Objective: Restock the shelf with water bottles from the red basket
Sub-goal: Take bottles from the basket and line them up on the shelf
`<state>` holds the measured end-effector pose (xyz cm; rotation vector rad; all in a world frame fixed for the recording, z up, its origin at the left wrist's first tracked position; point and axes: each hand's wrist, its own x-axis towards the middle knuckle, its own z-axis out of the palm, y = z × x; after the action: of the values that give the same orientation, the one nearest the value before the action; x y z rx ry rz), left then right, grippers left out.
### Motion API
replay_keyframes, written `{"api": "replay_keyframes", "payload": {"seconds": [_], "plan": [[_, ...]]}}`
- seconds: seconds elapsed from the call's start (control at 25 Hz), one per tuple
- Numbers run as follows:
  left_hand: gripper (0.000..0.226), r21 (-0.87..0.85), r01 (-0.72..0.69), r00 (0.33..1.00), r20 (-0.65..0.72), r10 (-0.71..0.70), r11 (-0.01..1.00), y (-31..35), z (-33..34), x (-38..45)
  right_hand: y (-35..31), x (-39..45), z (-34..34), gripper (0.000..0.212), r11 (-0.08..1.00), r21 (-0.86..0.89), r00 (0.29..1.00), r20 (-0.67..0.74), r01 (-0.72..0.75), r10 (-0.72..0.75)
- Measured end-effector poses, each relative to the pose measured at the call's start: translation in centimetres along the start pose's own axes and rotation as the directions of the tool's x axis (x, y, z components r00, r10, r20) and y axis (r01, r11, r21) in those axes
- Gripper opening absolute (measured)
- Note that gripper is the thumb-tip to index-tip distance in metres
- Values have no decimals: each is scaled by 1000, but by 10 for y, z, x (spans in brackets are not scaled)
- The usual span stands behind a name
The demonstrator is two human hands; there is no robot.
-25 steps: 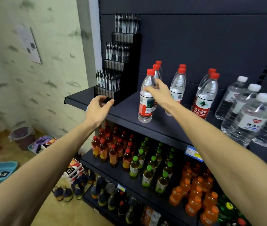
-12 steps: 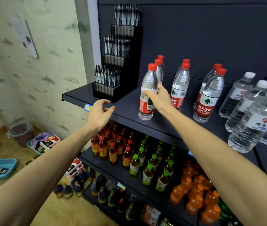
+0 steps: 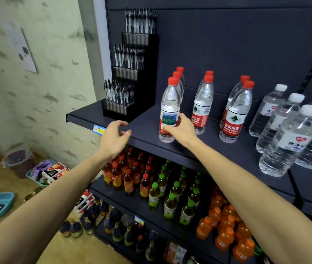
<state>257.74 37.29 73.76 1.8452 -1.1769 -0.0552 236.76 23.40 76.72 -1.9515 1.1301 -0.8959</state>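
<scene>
Nearest the camera, two bare forearms reach up from the lower edge toward the dark blue metal shelf (image 3: 145,130). The left hand (image 3: 114,139) hovers just above the shelf's front lip, fingers loosely curled and holding nothing. A little further in, the right hand (image 3: 181,128) wraps its fingers round the lower body of a clear plastic water bottle with a red cap (image 3: 168,113), at the label band, while the bottle stands upright on the shelf at the front of its row.

The bottle looks full, so it is likely fairly heavy for its size, with thin walls that would give under a hard squeeze and smooth plastic that may slip. The labelled middle, where the hand already sits, seems the firmest place to grip; the neck under the cap would also serve.

Behind and to the right stand more red-capped bottles (image 3: 203,105) in short rows, their red labels reading "农夫山泉" and "NONGFU SPRING". Further right are larger clear bottles with white caps (image 3: 288,141) and white labels whose writing is too small to read. At the far left of the shelf a black tiered stand of pens (image 3: 132,77) rises against the back panel. A blue and yellow price tag (image 3: 99,129) on the shelf edge is illegible. The red basket is out of view.
</scene>
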Motion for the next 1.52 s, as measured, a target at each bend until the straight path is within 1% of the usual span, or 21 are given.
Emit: {"api": "replay_keyframes", "payload": {"seconds": [0.08, 0.16, 0.2, 0.24, 0.32, 0.36, 0.44, 0.56, 0.6, 0.64, 0.72, 0.8, 0.88, 1.04, 1.16, 1.28, 1.36, 1.44, 1.52], "plan": [[34, 12, -3, 1000, -3, 3, 1000, 2, -3, -1, -1, -3, 5, 68, 999, -44, 997, -73, 14, -17], [34, 7, 0, 1000, -13, 0, 1000, 5, -8, 1, -9, -5, 14, 77, 993, -114, 989, -150, -7, -10], [34, 10, 1, 1000, -18, -1, 1000, 7, -12, 2, -11, -7, 18, 80, 992, -122, 988, -157, -18, -1], [34, 16, 5, 1000, -24, -5, 1000, 8, -15, 3, -10, -7, 20, 80, 993, -115, 991, -131, -22, 6], [34, 25, 22, 999, -40, -21, 999, 9, -22, 2, -5, -9, 18, 70, 995, -101, 999, -43, -11, 7], [33, 28, 33, 998, -52, -31, 999, 8, -25, 1, -2, -9, 16, 66, 994, -113, 1000, -25, 0, -2], [30, 32, 48, 997, -55, -47, 998, 4, -28, -3, 2, -10, 14, 68, 991, -136, 998, -63, -10, 2], [32, 45, 39, 998, -53, -36, 998, -3, -31, -6, -1, -12, 26, 75, 978, -194, 980, -196, -77, 38], [33, 40, 36, 998, -50, -34, 999, -4, -32, -7, -3, -12, 32, 76, 974, -214, 979, -199, -78, 35], [34, 30, 33, 998, -48, -32, 999, -6, -32, -7, -3, -11, 36, 75, 973, -218, 984, -173, -70, 32], [34, 27, 28, 999, -47, -26, 999, -8, -32, -9, -1, -9, 38, 67, 985, -155, 992, -113, -79, 62], [33, 26, 32, 999, -45, -31, 999, -11, -31, -12, 1, -10, 34, 63, 987, -129, 991, -109, -93, 79], [30, 22, 46, 999, -26, -45, 999, -14, -28, -14, 4, -11, 34, 71, 984, -149, 983, -168, -96, 71], [33, 13, 48, 999, 0, -48, 999, -18, -23, -13, -3, -8, 43, 78, 955, -239, 958, -263, -179, 114], [34, 19, 37, 999, -7, -37, 999, -17, -21, -12, -8, -5, 48, 92, 924, -299, 940, -311, -237, 140], [33, 26, 30, 1000, -11, -29, 999, -14, -20, -14, -11, -5, 52, 100, 882, -375, 915, -380, -284, 134], [33, 27, 29, 1000, -8, -29, 999, -14, -20, -16, -12, -2, 53, 102, 850, -440, 910, -403, -289, 100], [33, 32, 33, 999, -6, -33, 999, -15, -21, -18, -14, 0, 50, 104, 818, -505, 916, -396, -275, 63], [35, 41, 40, 999, -3, -40, 998, -19, -21, -19, -14, -2, 47, 109, 809, -525, 922, -384, -265, 53]]}}
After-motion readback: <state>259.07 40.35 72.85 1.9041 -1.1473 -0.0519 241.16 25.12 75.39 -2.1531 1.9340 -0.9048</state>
